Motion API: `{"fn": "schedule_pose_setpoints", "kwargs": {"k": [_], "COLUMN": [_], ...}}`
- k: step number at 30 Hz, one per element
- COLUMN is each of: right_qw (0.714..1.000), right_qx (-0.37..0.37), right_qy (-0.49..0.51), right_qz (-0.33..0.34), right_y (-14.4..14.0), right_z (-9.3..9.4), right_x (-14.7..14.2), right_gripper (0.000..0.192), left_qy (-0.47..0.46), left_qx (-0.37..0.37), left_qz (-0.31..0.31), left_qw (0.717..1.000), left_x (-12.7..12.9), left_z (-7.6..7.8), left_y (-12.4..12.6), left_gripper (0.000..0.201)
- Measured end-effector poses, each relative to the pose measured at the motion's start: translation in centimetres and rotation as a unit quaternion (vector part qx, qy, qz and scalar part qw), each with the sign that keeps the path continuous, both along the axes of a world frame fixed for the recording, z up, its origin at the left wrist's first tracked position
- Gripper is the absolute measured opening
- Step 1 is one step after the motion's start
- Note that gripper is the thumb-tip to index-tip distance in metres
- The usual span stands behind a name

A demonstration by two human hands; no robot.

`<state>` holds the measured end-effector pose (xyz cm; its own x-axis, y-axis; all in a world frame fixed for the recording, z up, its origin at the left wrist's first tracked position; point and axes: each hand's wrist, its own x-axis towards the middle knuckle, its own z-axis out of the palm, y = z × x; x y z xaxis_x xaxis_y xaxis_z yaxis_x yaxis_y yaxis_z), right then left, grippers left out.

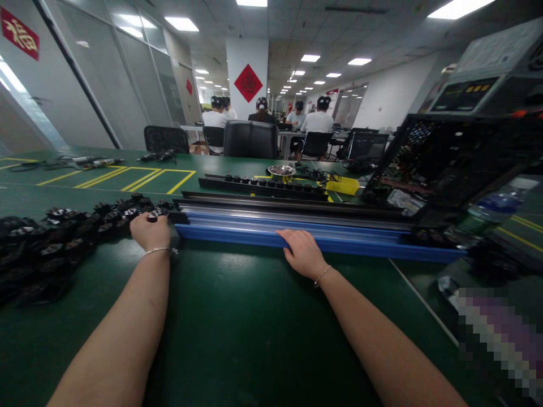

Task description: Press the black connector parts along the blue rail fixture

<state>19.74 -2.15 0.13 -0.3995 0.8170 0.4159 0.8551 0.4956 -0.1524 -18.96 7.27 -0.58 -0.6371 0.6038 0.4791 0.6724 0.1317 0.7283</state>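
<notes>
A long blue channel rail (254, 236) lies crosswise on the green table (237, 328) in front of me. My right hand (303, 252) grips its near wall, with the fingers over the top edge and the thumb on the near side. Just beyond the rail's left end, my left hand (149, 230) is closed around a small black part (153, 217), mostly hidden by the fingers. To the left is a heap of small black parts with metal pieces (57, 249). Behind the blue rail run a silver strip and a black rail (288, 204).
Farther back are a black rail holding several small parts (271, 186), a metal bowl (281, 171) and a yellow tray (343, 185). An open black computer case (407, 164) and a plastic bottle (487, 209) stand at the right. Several people sit in the background.
</notes>
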Motion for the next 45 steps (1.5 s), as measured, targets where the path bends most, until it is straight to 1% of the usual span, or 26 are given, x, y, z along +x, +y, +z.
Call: {"fn": "schedule_pose_setpoints", "kwargs": {"k": [2, 4, 8, 11, 13, 16, 18, 20, 24, 27, 29, 31, 33, 34, 36, 38, 39, 40, 42, 43, 45], "right_qw": [1.000, 1.000, 1.000, 1.000, 1.000, 1.000, 1.000, 1.000, 0.999, 1.000, 1.000, 1.000, 1.000, 0.999, 0.997, 0.981, 0.965, 0.942, 0.879, 0.847, 0.787], "right_qx": [0.000, 0.000, -0.003, -0.007, -0.009, -0.011, -0.010, -0.008, -0.008, -0.005, -0.002, 0.004, 0.017, 0.027, 0.057, 0.112, 0.140, 0.173, 0.229, 0.245, 0.251], "right_qy": [-0.001, -0.004, -0.011, -0.012, -0.014, -0.020, -0.024, -0.025, -0.025, -0.024, -0.022, -0.017, -0.008, -0.001, 0.017, 0.052, 0.070, 0.093, 0.135, 0.154, 0.197], "right_qz": [0.004, 0.005, 0.004, 0.005, 0.002, 0.000, 0.002, -0.001, -0.020, -0.019, -0.013, -0.011, -0.015, -0.022, -0.058, -0.150, -0.208, -0.273, -0.395, -0.446, -0.528], "right_y": [0.0, 0.0, -0.1, -0.1, -0.2, -0.3, -0.4, -0.5, -0.5, -0.6, -0.6, -0.7, -0.6, -0.6, -0.3, 0.0, 0.2, 0.2, 0.2, 0.1, -0.2], "right_z": [0.0, -0.1, -0.1, 0.0, 0.1, 0.3, 0.3, 0.3, 0.2, 0.2, 0.1, 0.2, 0.3, 0.4, 0.8, 1.2, 1.3, 1.4, 1.2, 1.0, 0.5], "right_x": [0.1, 0.2, 0.3, 0.2, 0.2, 0.2, 0.2, 0.4, 0.8, 1.0, 1.0, 1.0, 1.3, 1.6, 2.7, 4.7, 6.0, 7.5, 10.7, 12.4, 15.4], "right_gripper": [0.048, 0.048, 0.049, 0.051, 0.051, 0.051, 0.051, 0.051, 0.050, 0.050, 0.051, 0.049, 0.044, 0.040, 0.033, 0.032, 0.033, 0.034, 0.040, 0.045, 0.055], "left_qy": [-0.002, -0.004, -0.002, 0.015, 0.034, 0.028, 0.020, 0.025, 0.022, -0.012, -0.027, -0.022, 0.000, 0.019, 0.085, 0.178, 0.210, 0.238, 0.288, 0.312, 0.337], "left_qx": [-0.049, -0.088, -0.150, -0.183, -0.210, -0.231, -0.232, -0.235, -0.250, -0.245, -0.216, -0.151, -0.066, -0.023, 0.052, 0.116, 0.138, 0.141, 0.114, 0.086, 0.038], "left_qz": [0.039, 0.055, 0.047, 0.038, 0.047, 0.076, 0.102, 0.116, 0.118, 0.118, 0.123, 0.132, 0.124, 0.106, 0.038, -0.056, -0.101, -0.154, -0.252, -0.300, -0.360], "left_qw": [0.998, 0.995, 0.988, 0.982, 0.976, 0.970, 0.967, 0.965, 0.961, 0.962, 0.968, 0.979, 0.990, 0.994, 0.994, 0.976, 0.963, 0.949, 0.917, 0.897, 0.869], "left_x": [-0.3, -0.5, -1.5, -3.1, -4.3, -5.4, -5.7, -5.6, -4.9, -4.3, -3.8, -3.2, -2.3, -1.7, -0.2, 2.0, 3.4, 5.0, 8.6, 10.4, 13.6], "left_z": [0.0, -0.2, -0.2, 0.0, 0.1, 0.0, -0.2, -0.3, -0.1, 0.0, 0.1, 0.3, 0.7, 1.0, 1.5, 2.0, 2.2, 2.2, 2.2, 2.0, 1.6], "left_y": [-0.2, -0.4, -0.6, -0.5, -0.2, 0.7, 1.3, 1.7, 2.0, 2.0, 1.9, 1.5, 1.1, 0.9, 0.4, -0.3, -0.7, -1.3, -2.5, -3.2, -4.4], "left_gripper": [0.019, 0.024, 0.030, 0.032, 0.036, 0.042, 0.042, 0.041, 0.043, 0.040, 0.041, 0.043, 0.042, 0.040, 0.039, 0.037, 0.034, 0.032, 0.030, 0.031, 0.038]}}
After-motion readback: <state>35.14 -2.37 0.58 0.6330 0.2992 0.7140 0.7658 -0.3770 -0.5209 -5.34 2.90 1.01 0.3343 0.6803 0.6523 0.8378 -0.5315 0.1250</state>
